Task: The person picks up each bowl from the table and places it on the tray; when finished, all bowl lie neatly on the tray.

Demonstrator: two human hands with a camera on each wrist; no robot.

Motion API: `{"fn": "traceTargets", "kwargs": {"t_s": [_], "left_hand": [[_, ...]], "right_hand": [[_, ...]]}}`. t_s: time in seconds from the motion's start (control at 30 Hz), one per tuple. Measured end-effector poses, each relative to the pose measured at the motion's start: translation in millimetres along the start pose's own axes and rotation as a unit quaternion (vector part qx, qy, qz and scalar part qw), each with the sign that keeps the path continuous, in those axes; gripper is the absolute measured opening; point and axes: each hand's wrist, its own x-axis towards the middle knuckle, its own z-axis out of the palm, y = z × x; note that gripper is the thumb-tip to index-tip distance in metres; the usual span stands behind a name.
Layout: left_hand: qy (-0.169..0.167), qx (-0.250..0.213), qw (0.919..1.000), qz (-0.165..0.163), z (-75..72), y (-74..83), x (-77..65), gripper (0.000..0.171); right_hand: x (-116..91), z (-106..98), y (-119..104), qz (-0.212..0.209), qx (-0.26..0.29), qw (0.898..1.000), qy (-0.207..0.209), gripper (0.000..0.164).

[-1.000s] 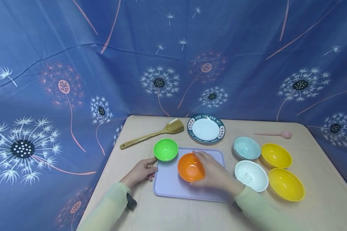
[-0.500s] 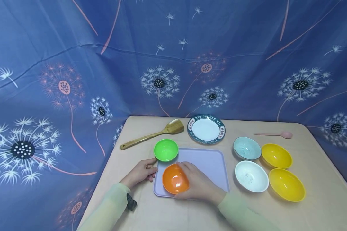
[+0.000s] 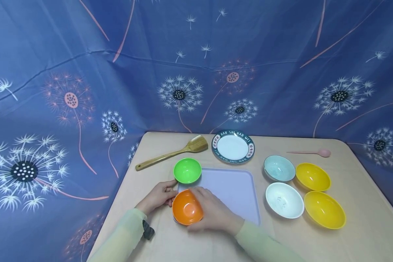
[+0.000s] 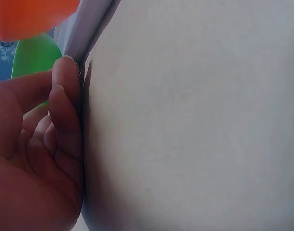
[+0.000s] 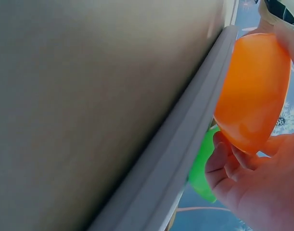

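Observation:
The orange bowl is over the front left corner of a lavender tray. My right hand grips it from the right, with fingers at the far side and thumb at the near side. In the right wrist view the orange bowl shows its outer wall close beside the tray's rim. My left hand holds the tray's left edge, fingers curled, the back of the hand toward the head camera. A green bowl sits at the tray's back left corner, just beyond the left fingers.
A wooden spatula and a green-rimmed plate lie behind the tray. To its right stand a light blue bowl, a white bowl and two yellow bowls. A pink spoon lies at the back right.
My right hand has carried the orange bowl from the tray's middle leftward and nearer to me, to the front left corner. The left hand and the green bowl have stayed in place.

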Motion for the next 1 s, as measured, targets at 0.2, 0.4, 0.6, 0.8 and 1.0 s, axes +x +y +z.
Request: {"fn": "traceTargets", "kwargs": {"t_s": [0.2, 0.4, 0.6, 0.8, 1.0], "left_hand": [[0.021, 0.034, 0.9992, -0.008, -0.2, -1.5, 1.2, 0.063], [0.031, 0.062, 0.9975, -0.011, -1.2, -2.0, 1.6, 0.061], [0.036, 0.082, 0.996, -0.002, -1.3, -1.8, 2.1, 0.062], [0.039, 0.08, 0.996, -0.005, -1.9, -1.9, 2.3, 0.064], [0.041, 0.075, 0.9963, -0.009, -2.4, -2.7, 2.3, 0.063]], "right_hand": [[4, 6, -4, -0.024, -0.013, 1.0, 0.003, 0.122], [6, 11, -8, -0.04, -0.032, 0.999, 0.012, 0.126], [9, 14, -10, -0.042, -0.051, 0.998, 0.02, 0.128], [10, 14, -7, -0.041, -0.05, 0.998, 0.021, 0.129], [2, 4, 1, -0.01, -0.027, 0.999, 0.019, 0.131]]}}
